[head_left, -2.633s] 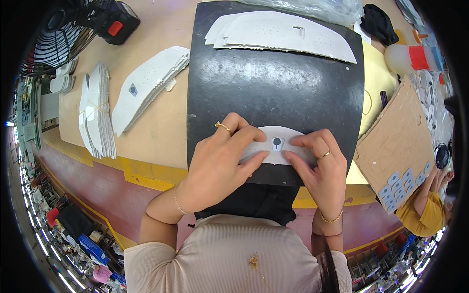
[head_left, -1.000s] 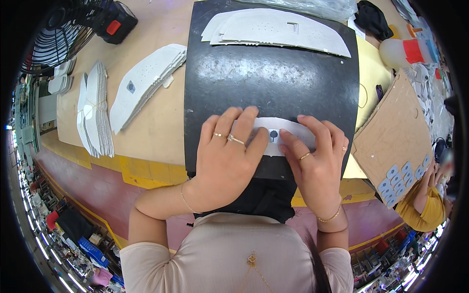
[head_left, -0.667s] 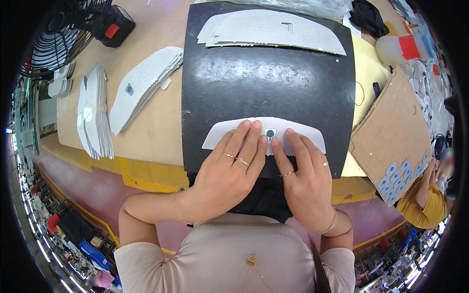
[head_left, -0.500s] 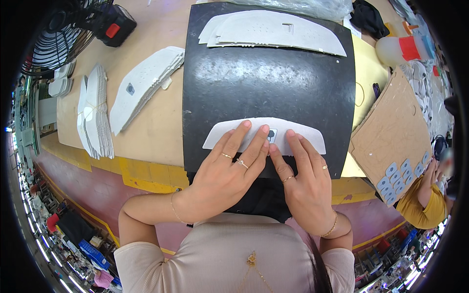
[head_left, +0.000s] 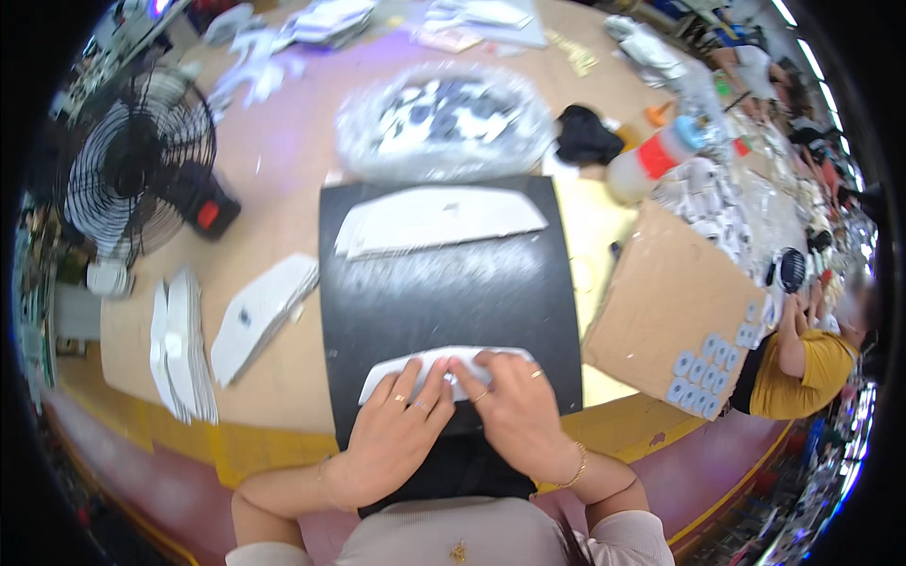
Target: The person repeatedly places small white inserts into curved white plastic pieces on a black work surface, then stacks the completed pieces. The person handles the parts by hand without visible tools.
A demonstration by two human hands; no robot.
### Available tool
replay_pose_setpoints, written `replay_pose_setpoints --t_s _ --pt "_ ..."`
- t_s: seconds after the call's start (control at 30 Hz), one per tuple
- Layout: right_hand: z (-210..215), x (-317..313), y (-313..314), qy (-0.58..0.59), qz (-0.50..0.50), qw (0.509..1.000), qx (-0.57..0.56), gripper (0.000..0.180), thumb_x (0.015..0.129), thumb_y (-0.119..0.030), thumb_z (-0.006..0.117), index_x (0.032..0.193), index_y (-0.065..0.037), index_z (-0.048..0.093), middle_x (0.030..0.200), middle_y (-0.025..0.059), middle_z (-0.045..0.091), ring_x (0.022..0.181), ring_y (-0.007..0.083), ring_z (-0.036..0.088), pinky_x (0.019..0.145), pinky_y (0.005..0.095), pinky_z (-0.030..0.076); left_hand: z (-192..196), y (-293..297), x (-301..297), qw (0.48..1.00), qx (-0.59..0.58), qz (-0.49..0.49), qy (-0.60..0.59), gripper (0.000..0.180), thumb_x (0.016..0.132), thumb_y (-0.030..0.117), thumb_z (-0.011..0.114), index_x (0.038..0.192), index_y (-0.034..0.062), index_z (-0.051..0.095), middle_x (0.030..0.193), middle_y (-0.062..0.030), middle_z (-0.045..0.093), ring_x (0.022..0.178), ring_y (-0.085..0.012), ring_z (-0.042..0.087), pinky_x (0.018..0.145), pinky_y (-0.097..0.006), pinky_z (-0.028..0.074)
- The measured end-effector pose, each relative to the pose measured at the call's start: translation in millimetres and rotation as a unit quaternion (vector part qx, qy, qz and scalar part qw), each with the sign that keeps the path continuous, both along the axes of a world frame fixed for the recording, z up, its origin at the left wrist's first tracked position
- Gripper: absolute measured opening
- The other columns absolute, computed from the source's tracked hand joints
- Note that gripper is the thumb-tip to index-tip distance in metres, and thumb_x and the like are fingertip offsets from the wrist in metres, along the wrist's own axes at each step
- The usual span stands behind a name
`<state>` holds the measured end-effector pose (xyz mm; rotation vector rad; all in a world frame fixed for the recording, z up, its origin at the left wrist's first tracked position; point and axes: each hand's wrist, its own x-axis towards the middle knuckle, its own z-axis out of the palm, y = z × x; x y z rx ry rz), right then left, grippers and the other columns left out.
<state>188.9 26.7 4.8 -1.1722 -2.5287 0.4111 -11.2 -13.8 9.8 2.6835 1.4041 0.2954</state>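
Leftmost, a black wire fan point(head_left: 137, 160) is stood on the tabletop point(head_left: 274, 208); if it were running, light pieces might be lifted by its draught. Near it, a banded white bundle point(head_left: 184, 354) and a slanted white stack point(head_left: 264, 316) are laid side by side; the slanted one could be fanned apart if brushed by a forearm. Farther right, a black mat point(head_left: 453, 292) is topped at its far end by layered white pieces point(head_left: 444, 219). At its near edge a single curved white piece point(head_left: 379, 379) lies flat, its middle covered. On it the left hand point(head_left: 396, 439) and right hand point(head_left: 519, 415) are rested, fingers loosely extended, fingertips brought close together; whether anything is pinched there cannot be told through the blur. The piece could be slid askew on the smooth mat by uneven pressure, or creased if pushed inward from both sides. Rightmost, a brown board point(head_left: 651, 302) is dotted with grey-blue patches point(head_left: 703, 377), which might be scattered if the board were knocked.
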Motion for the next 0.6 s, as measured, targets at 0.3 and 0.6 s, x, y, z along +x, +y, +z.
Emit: replay_pose_setpoints --t_s 0.3,0.6 --pt "1 35 16 0.148 -0.044 0.986 -0.067 0.051 0.084 0.006 0.062 0.133 -0.007 0.066 0.116 0.0159 0.064 0.106 0.0347 0.062 0.094 0.0425 0.050 2 24 -11 0.971 -0.092 0.149 -0.166 0.044 0.085 0.017 0.078 0.125 0.0013 0.067 0.124 -0.0166 0.062 0.114 -0.0359 0.056 0.100 -0.045 0.045" --pt "21 251 46 0.041 -0.475 0.848 0.230 0.027 0.095 -0.007 0.062 0.120 -0.003 0.071 0.115 0.0196 0.066 0.108 0.0362 0.064 0.094 0.0413 0.051 -12 17 -1 0.934 -0.132 0.238 -0.229 0.031 0.078 0.006 0.080 0.104 -0.0006 0.066 0.101 -0.0142 0.059 0.100 -0.0334 0.055 0.090 -0.041 0.045"
